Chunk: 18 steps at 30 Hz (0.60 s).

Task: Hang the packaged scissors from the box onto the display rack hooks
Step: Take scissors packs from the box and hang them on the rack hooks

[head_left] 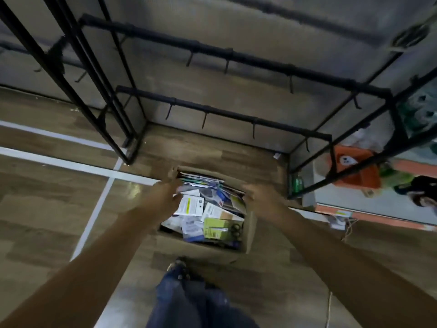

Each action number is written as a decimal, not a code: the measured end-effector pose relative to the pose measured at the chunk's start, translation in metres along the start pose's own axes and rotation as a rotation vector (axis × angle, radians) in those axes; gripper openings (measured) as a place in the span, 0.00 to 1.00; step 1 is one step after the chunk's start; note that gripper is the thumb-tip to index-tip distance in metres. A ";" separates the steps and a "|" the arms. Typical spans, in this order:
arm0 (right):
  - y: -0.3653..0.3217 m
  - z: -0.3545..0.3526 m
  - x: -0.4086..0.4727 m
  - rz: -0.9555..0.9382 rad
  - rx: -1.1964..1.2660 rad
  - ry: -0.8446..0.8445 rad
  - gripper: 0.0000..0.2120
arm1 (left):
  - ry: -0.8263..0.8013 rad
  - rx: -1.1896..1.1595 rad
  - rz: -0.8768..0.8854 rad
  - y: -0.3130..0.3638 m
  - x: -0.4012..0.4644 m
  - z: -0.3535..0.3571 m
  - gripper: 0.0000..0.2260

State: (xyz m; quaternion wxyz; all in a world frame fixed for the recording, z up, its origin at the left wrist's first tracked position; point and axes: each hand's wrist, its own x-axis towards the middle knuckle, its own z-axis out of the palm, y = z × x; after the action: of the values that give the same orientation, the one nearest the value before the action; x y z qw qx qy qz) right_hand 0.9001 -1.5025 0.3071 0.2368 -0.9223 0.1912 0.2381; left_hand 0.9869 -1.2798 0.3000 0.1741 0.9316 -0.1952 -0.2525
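Note:
A cardboard box (251, 229) stands on the floor in front of me, filled with several packaged scissors (214, 224) on white, blue and yellow-green cards. My left hand (166, 191) reaches over the box's left rim, fingers by a white card. My right hand (256, 192) is at the right rim. The blur hides whether either hand grips anything. Beyond the box stands a black display rack (222, 112) with two horizontal bars of bare hooks.
Wood-look floor with white tape lines (99, 204) to the left. An orange box (354, 171) and green items sit behind the rack's right frame. A cord (347, 230) lies on the floor at right. My jeans and shoe (179, 268) are just behind the cardboard box.

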 end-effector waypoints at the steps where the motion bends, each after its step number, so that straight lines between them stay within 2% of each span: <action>1: 0.011 0.022 0.010 0.017 0.020 -0.006 0.15 | -0.023 0.005 -0.003 -0.009 0.005 0.018 0.17; 5: 0.046 0.102 0.057 0.073 0.059 -0.018 0.17 | -0.175 0.112 -0.036 -0.052 0.045 0.095 0.18; 11: 0.095 0.228 0.162 0.099 0.096 0.084 0.18 | -0.172 0.234 -0.005 -0.118 0.136 0.201 0.17; 13: 0.109 0.258 0.205 0.088 0.105 0.142 0.17 | -0.042 0.167 0.095 -0.138 0.176 0.230 0.14; 15: 0.119 0.276 0.246 0.048 0.042 0.234 0.18 | 0.015 0.176 0.157 -0.154 0.219 0.254 0.12; 17: 0.125 0.284 0.281 0.009 -0.024 0.325 0.21 | 0.104 0.293 0.211 -0.161 0.257 0.272 0.18; 18: 0.128 0.286 0.295 -0.009 -0.048 0.362 0.22 | 0.099 0.313 0.212 -0.164 0.273 0.280 0.21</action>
State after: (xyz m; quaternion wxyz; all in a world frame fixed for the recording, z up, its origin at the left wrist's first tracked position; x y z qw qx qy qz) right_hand 0.9812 -1.5269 -0.1149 0.1777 -0.9564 0.2207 0.0714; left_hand 1.0985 -1.3250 -0.1062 0.0618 0.9328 -0.3202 -0.1531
